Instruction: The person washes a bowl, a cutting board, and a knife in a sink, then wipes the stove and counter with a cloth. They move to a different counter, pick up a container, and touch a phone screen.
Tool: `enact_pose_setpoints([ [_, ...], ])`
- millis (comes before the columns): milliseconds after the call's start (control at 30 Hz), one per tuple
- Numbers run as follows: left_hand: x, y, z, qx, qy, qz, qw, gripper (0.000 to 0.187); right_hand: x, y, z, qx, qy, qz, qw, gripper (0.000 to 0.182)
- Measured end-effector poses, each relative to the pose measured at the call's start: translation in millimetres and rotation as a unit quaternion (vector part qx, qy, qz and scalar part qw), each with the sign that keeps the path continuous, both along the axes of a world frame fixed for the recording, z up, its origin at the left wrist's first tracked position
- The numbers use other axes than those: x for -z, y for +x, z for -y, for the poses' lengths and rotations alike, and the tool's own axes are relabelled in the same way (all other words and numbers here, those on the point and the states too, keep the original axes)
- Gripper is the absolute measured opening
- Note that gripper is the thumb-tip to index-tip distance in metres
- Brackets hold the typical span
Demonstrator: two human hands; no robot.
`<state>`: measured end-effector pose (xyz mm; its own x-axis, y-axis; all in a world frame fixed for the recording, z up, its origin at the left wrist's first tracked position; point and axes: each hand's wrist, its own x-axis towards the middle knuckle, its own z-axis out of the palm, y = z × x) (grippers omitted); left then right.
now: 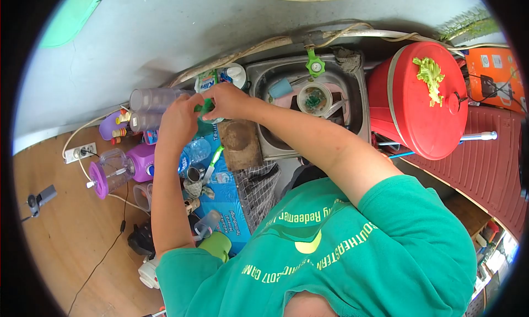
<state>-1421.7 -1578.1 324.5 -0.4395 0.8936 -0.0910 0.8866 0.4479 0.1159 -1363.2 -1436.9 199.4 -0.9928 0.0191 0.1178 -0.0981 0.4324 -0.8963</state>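
My left hand (pixel 179 118) and my right hand (pixel 227 101) meet above the left side of the counter, beside the sink. Between their curled fingers is a small green thing (pixel 207 106), mostly covered, so I cannot make out its kind. A green-and-white packet marked Klin (pixel 206 81) and a white round-lidded container (pixel 236 74) lie just behind my right hand. Clear plastic containers (pixel 151 100) stand to the left of my left hand. Below the hands are a clear plastic bottle (pixel 197 150) and a knife with a green handle (pixel 214 161).
The steel sink (pixel 361 105) holds a white bowl (pixel 315 99) with green bits, under a green tap handle (pixel 314 65). A wooden board (pixel 241 145) lies left of it. A red lidded bucket (pixel 410 107) carries a lettuce leaf (pixel 430 80). A purple blender (pixel 140 163) stands left.
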Motion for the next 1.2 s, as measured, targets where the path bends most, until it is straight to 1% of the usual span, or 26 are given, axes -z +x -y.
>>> enact_pose_setpoints([
  [33, -3, 5, -5, -0.001, -0.002, 0.001, 1.0, 0.026, 0, 2, -1, -0.001, -0.002, 0.001, 1.0, 0.052],
  [100, -13, 19, -16, -0.19, -0.118, -0.046, 0.973, 0.026, -1, 5, -1, 0.031, 0.001, -0.011, 0.999, 0.05],
  [133, -6, 14, -11, -0.193, -0.119, -0.046, 0.973, 0.026, -1, 5, -1, 0.029, 0.0, -0.011, 1.0, 0.05],
  [200, 6, 3, -2, -0.087, -0.028, 0.021, 0.996, 0.026, -3, 7, -2, 0.038, 0.037, -0.016, 0.998, 0.05],
  [333, 6, 9, -5, -0.086, 0.018, 0.011, 0.996, 0.024, -9, 9, -7, 0.016, 0.015, 0.022, 1.0, 0.053],
  [400, 13, 7, -7, -0.181, -0.076, 0.01, 0.98, 0.028, -9, 10, -8, 0.005, 0.001, 0.023, 1.0, 0.053],
  [433, 13, 6, -6, -0.182, -0.077, 0.009, 0.98, 0.028, -8, 9, -8, 0.004, 0.001, 0.023, 1.0, 0.053],
  [500, 12, 10, -3, -0.146, -0.016, 0.032, 0.989, 0.03, -3, 11, -9, 0.006, 0.013, 0.018, 1.0, 0.052],
  [533, 10, 19, -4, -0.144, -0.015, 0.034, 0.989, 0.03, 6, 17, -11, 0.008, 0.015, 0.021, 1.0, 0.052],
  [600, 4, 42, -6, -0.186, 0.069, -0.092, 0.976, 0.026, 26, 32, -16, 0.027, -0.016, -0.073, 0.997, 0.05],
  [633, 7, 54, -8, -0.179, 0.069, -0.089, 0.977, 0.026, 41, 48, -23, 0.033, 0.01, -0.074, 0.997, 0.049],
  [667, 16, 69, -11, -0.249, 0.103, -0.029, 0.963, 0.024, 56, 72, -36, 0.039, 0.035, -0.076, 0.996, 0.049],
  [700, 29, 81, -17, -0.317, 0.137, 0.032, 0.938, 0.023, 68, 98, -52, 0.049, 0.039, -0.02, 0.998, 0.045],
  [733, 56, 93, -24, -0.271, 0.15, 0.091, 0.947, 0.019, 80, 127, -73, 0.056, 0.044, 0.035, 0.997, 0.041],
  [767, 91, 109, -31, -0.226, 0.16, 0.151, 0.949, 0.017, 94, 158, -91, 0.111, 0.068, 0.073, 0.989, 0.031],
  [800, 124, 122, -50, -0.142, 0.186, 0.24, 0.942, 0.015, 109, 188, -114, 0.157, 0.04, 0.117, 0.98, 0.028],
  [833, 143, 143, -80, -0.139, 0.156, 0.327, 0.922, 0.018, 123, 215, -132, 0.234, 0.039, 0.169, 0.957, 0.031],
  [867, 165, 152, -108, -0.073, 0.141, 0.318, 0.935, 0.022, 139, 235, -145, 0.31, 0.038, 0.219, 0.924, 0.034],
  [900, 191, 156, -133, -0.005, 0.126, 0.308, 0.943, 0.025, 164, 247, -154, 0.313, 0.044, 0.222, 0.922, 0.034],
  [967, 259, 162, -173, 0.081, 0.108, 0.202, 0.97, 0.033, 216, 269, -171, 0.368, 0.063, 0.302, 0.877, 0.033],
  [1000, 291, 166, -187, 0.085, 0.112, 0.209, 0.968, 0.033, 229, 270, -174, 0.334, 0.054, 0.315, 0.887, 0.042],
  [1033, 319, 170, -199, 0.099, 0.055, 0.163, 0.98, 0.033, 228, 266, -174, 0.337, 0.059, 0.321, 0.883, 0.042],
  [1067, 336, 173, -211, 0.113, -0.001, 0.114, 0.987, 0.033, 224, 259, -173, 0.328, -0.034, 0.371, 0.868, 0.042],
  [1100, 343, 174, -222, 0.114, 0.003, 0.119, 0.986, 0.033, 223, 252, -173, 0.316, -0.128, 0.415, 0.843, 0.042],
  [1167, 355, 172, -237, 0.064, -0.138, 0.163, 0.975, 0.035, 234, 246, -170, 0.326, -0.091, 0.388, 0.857, 0.039],
  [1200, 362, 169, -242, 0.068, -0.139, 0.166, 0.974, 0.035, 239, 245, -169, 0.333, -0.057, 0.357, 0.871, 0.037],
])
